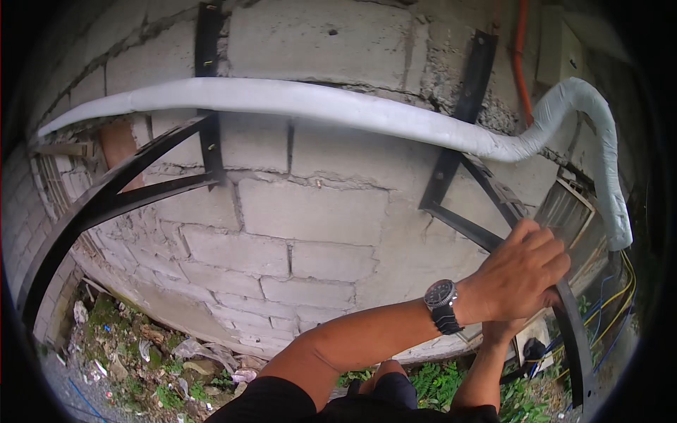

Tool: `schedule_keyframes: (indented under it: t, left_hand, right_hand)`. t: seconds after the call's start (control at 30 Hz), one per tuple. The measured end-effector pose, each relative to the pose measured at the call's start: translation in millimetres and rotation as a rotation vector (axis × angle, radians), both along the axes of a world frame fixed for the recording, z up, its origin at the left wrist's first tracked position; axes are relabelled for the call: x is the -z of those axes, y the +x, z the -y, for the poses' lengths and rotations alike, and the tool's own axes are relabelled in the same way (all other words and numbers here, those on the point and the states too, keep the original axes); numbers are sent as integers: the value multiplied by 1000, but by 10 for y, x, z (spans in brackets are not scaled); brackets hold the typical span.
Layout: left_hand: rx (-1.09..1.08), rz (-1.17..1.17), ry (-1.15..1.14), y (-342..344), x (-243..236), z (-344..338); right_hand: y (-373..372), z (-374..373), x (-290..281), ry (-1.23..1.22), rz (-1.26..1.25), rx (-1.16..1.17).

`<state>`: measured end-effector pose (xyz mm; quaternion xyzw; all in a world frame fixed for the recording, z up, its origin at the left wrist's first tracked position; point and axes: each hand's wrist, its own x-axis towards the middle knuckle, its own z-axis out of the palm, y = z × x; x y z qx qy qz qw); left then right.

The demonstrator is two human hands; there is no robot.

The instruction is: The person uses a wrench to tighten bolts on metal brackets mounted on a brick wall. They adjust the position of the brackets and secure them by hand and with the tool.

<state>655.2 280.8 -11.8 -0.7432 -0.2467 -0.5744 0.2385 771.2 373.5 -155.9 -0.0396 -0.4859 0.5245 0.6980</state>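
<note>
My left hand (525,271), with a dark watch (442,306) on its wrist, is at the right-hand black metal wall bracket (572,345). Its fingers are curled closed over the spot where the bracket's arm and brace meet, and whatever they grip is hidden. Just below it, my right hand (502,330) reaches up from underneath. The left hand and the bracket cover most of it, so its fingers do not show. Above both hands, a white-wrapped pipe (317,106) runs along the wall and bends down at the right.
A second black bracket (113,187) juts from the block wall (310,211) at the left. Yellow and blue wires (620,289) hang from the pipe's end. An orange conduit (520,63) runs up the wall. Rubble, litter and weeds (169,359) cover the ground below.
</note>
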Motion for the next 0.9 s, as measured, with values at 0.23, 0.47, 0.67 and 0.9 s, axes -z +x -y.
schedule_keyframes:
  t: [0.23,0.47,0.67,0.9]
  left_hand:
    - [63,50,19,33,123,-84]
    - [109,62,63,-36,91,-44]
    - [80,76,14,-349,213,257]
    - [-549,1216,891,-2719,910,2355]
  right_hand:
    - [-1120,880,-1264,488,-996,-727]
    - [-1349,1092,-1485,479,-1116,-922]
    - [-1113,875,-991,137,-1130,-950]
    - [-306,-172,-500,141,350,194]
